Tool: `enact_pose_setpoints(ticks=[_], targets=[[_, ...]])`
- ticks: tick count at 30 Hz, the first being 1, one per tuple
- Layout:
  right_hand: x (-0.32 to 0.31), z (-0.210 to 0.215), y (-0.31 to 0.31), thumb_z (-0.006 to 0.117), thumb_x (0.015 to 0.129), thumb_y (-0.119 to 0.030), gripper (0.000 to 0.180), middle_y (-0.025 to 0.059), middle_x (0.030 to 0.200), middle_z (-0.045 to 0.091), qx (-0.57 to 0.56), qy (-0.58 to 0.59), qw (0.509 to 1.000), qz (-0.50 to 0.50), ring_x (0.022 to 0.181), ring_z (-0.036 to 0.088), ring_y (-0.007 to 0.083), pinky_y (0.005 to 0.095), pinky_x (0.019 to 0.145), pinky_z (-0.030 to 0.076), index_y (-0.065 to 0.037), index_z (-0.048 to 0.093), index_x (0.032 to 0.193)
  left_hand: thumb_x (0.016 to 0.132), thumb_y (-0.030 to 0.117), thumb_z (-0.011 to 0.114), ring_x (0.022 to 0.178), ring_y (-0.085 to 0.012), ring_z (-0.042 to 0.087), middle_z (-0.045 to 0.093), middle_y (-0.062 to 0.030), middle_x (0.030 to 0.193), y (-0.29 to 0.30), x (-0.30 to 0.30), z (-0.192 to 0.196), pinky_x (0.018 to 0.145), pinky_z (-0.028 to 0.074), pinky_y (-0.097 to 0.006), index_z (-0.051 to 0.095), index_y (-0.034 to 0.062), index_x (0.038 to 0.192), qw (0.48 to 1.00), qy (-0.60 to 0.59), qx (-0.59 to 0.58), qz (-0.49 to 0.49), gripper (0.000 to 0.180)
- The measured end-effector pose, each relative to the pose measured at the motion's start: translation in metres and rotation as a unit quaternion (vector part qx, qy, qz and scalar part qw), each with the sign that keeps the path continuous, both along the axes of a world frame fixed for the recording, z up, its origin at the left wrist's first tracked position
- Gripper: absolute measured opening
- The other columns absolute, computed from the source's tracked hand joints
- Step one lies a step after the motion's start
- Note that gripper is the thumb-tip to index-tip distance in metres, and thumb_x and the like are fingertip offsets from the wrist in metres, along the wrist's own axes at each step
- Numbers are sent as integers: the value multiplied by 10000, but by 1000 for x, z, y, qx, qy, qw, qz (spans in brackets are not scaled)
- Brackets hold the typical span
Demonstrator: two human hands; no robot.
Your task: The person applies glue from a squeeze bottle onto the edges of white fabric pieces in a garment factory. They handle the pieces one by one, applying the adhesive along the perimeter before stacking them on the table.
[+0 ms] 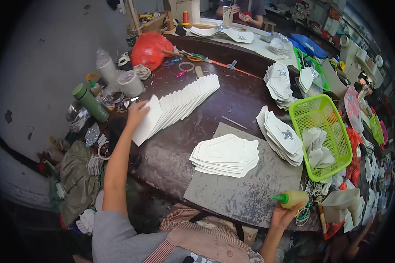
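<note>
My left hand rests at the near end of a long fanned row of white cut pieces, its fingers on the edge of the nearest piece. Whether it pinches that piece is hard to see. At the lower right, my right hand is wrapped round a squeeze bottle of yellowish contents, its green nozzle pointing left. Between the hands, a stack of white pieces with a faint outline on top lies on a worn grey board.
Right of the board stands another stack with a silver star, beside a lime-green basket holding white pieces. A green flask, tape rolls and a red plastic bag line the left side. Scissors lie at the back; a person sits beyond.
</note>
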State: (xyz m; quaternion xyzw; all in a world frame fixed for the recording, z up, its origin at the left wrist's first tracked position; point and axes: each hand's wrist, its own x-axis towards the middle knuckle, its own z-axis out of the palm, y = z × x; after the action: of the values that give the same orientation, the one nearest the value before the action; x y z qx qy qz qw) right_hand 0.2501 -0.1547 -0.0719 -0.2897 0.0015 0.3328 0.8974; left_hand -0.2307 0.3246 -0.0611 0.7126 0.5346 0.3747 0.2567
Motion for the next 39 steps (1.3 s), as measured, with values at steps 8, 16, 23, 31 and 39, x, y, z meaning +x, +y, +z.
enact_pose_setpoints(ticks=[8,16,23,31,39], targets=[[-1,1,-1,639,917,-459,575,113,1263,592,-30,-7,999,-25,1109,608,294,491,970,535,-122,480,1354,885,104,619,1084,-344,595,652,-159,1125,-114,162,77,987,433,-425,673,28,1104,971,-4,144,-192,238],[-2,4,4,622,924,-468,577,106,1281,583,2,-19,1000,25,1126,607,295,475,947,553,-122,471,1359,894,295,683,1271,-311,505,572,-157,1335,-154,274,31,1073,369,-421,590,64,1295,865,190,273,-376,472],[-2,2,-4,596,939,-482,550,91,1241,605,0,-4,1000,-11,1100,608,282,493,989,501,-135,487,1351,845,182,729,968,-266,670,674,-146,1018,-197,262,122,878,498,-373,570,100,1310,893,8,18,-450,499],[-23,36,4,659,954,-311,503,106,1210,599,-131,-151,980,8,1079,611,230,393,938,522,-16,478,1319,868,193,694,898,-273,641,596,-90,1046,-271,213,56,768,522,-387,624,163,1270,838,106,-11,-536,409],[-27,24,30,740,904,-252,421,59,1050,626,-250,-244,937,34,930,599,131,278,820,498,18,568,1177,853,230,703,929,-245,625,571,-73,1078,-275,220,53,741,518,-378,686,159,1168,828,185,45,-528,323]])
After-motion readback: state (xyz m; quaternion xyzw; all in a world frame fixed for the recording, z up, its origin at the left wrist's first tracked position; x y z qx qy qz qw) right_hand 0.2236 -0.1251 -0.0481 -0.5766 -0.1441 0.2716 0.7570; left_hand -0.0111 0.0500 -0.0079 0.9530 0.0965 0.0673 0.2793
